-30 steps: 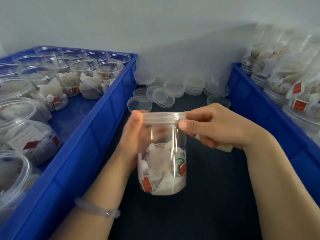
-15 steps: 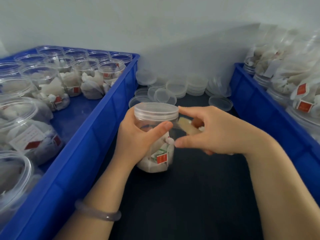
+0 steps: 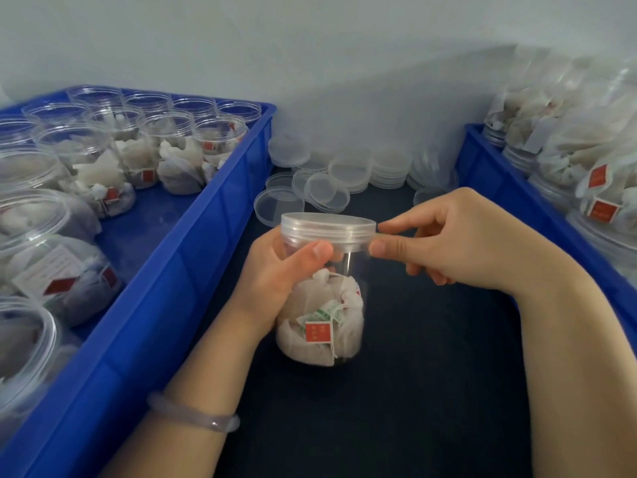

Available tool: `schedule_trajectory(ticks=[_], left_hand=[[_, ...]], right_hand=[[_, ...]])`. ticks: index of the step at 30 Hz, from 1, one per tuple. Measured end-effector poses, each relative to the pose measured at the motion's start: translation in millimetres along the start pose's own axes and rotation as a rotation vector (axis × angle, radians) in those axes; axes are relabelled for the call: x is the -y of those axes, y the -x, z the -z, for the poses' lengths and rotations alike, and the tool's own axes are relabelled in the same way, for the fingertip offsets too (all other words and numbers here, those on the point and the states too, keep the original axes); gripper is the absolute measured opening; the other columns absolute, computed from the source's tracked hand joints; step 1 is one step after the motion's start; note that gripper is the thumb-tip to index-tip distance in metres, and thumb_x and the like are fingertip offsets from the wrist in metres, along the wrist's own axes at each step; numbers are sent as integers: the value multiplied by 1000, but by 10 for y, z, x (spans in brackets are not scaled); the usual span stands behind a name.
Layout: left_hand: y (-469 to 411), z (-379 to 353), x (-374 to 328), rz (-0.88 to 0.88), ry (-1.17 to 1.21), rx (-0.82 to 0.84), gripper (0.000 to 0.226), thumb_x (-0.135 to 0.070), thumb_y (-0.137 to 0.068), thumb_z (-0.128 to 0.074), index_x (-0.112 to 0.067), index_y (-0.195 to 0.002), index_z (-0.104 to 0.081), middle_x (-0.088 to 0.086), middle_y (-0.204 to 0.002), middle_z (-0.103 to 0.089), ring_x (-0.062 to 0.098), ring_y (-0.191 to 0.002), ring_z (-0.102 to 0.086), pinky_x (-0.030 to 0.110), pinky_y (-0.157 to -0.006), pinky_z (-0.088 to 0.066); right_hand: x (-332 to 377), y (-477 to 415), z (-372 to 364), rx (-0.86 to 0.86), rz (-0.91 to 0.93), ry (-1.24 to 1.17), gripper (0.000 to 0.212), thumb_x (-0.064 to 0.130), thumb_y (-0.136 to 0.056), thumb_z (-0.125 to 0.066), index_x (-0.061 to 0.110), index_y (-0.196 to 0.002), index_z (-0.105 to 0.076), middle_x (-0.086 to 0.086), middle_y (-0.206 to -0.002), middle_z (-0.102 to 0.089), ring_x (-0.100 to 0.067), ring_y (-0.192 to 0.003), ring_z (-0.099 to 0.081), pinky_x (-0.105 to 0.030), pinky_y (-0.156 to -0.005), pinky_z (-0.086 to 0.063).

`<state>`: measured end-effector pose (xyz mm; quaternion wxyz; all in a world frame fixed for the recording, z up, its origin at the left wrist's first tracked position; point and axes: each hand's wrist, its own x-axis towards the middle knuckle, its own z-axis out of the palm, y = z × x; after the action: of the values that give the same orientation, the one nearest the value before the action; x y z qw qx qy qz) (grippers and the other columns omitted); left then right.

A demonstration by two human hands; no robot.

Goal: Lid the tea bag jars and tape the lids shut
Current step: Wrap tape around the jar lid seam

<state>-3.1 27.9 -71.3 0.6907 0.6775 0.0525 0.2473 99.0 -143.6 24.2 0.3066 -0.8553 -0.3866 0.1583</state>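
Note:
A clear tea bag jar (image 3: pixel 320 326) stands upright on the dark table between two blue crates, with white tea bags and red tags in its lower half. A clear screw lid (image 3: pixel 327 227) sits on its mouth. My left hand (image 3: pixel 272 281) grips the jar's upper body from the left, thumb across the front just under the lid. My right hand (image 3: pixel 465 243) pinches the lid's right rim between thumb and forefinger, the other fingers curled below. No tape is visible in either hand.
The left blue crate (image 3: pixel 206 215) holds several open jars of tea bags (image 3: pixel 172 146). The right blue crate (image 3: pixel 499 174) holds jars lying stacked (image 3: pixel 586 174). Loose clear lids (image 3: pixel 324 191) and stacks of lids (image 3: pixel 389 167) lie behind the jar by the wall.
The jar was turned in my left hand and set back upright. My right hand, which held a beige object half a second ago, has moved up to the lid's right rim.

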Motion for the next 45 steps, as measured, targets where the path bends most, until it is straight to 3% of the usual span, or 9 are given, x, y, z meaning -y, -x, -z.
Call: schedule_trajectory(ticks=[8,14,18,21,26,31,35,40,45], left_hand=[[34,18,-24,97,192,262,87,-67,-51,-78,-12,-116,-58,5,-109,-70,22,-103,-66,29,-80,-54],[69,12,-28,112,183,156,94,-79,-43,-72,-19,-113,-58,-4,-106,-72,14,-102,-67,23,-77,-54],[-8,24,-1,-2,19,-95,77,-63,-57,-71,-17,-116,-53,-13,-102,-71,11,-101,-66,20,-75,-54],[-6,-7,28,-15,-86,-110,65,-57,-59,-63,-25,-115,-49,-19,-103,-67,-5,-98,-63,9,-73,-49],[-21,39,25,37,-225,-78,80,-64,-52,-68,-23,-120,-56,-9,-108,-68,-2,-97,-64,9,-73,-50],[-3,64,23,59,-95,-89,66,-57,-61,-67,-18,-113,-61,3,-105,-71,16,-98,-68,37,-86,-55],[2,64,25,66,0,-78,58,-53,-66,-67,-15,-109,-64,11,-105,-71,28,-99,-67,50,-89,-52],[-2,46,28,111,117,41,70,-69,-50,-78,-20,-100,-69,10,-101,-72,26,-94,-69,31,-74,-56],[-1,36,-18,133,239,138,85,-66,-47,-81,-11,-109,-63,10,-100,-72,23,-92,-69,29,-73,-56]], right_hand=[[28,42,33,168,86,-22,56,84,-49,-54,62,-99,-63,4,-59,-60,-2,-45,-49,-20,-51,-43],[25,-45,-113,219,114,-118,34,77,-56,-53,59,-82,-66,10,-60,-54,-1,-48,-44,-14,-49,-39],[6,-105,-147,64,118,-52,46,79,-55,-48,55,-92,-63,30,-53,-56,14,-52,-53,-11,-52,-35],[6,-123,-219,5,84,32,61,83,-55,-47,47,-98,-70,21,-45,-50,7,-46,-48,-15,-51,-31],[91,-104,-348,-6,96,228,71,84,-67,-31,29,-87,-70,11,-47,-49,0,-45,-47,-20,-48,-32],[60,-36,-162,134,119,150,18,50,-85,-59,47,-102,-61,11,-67,-63,-2,-54,-57,-18,-50,-41],[67,-9,-67,134,135,12,34,73,-62,-49,62,-94,-51,15,-61,-66,2,-49,-58,-10,-47,-44],[-38,-36,-23,64,108,-57,79,76,-51,-51,52,-126,-49,8,-63,-69,-4,-44,-51,-12,-48,-46],[-60,-72,-47,61,102,-82,80,76,-50,-54,44,-124,-57,10,-63,-68,-3,-47,-54,-12,-49,-47]])
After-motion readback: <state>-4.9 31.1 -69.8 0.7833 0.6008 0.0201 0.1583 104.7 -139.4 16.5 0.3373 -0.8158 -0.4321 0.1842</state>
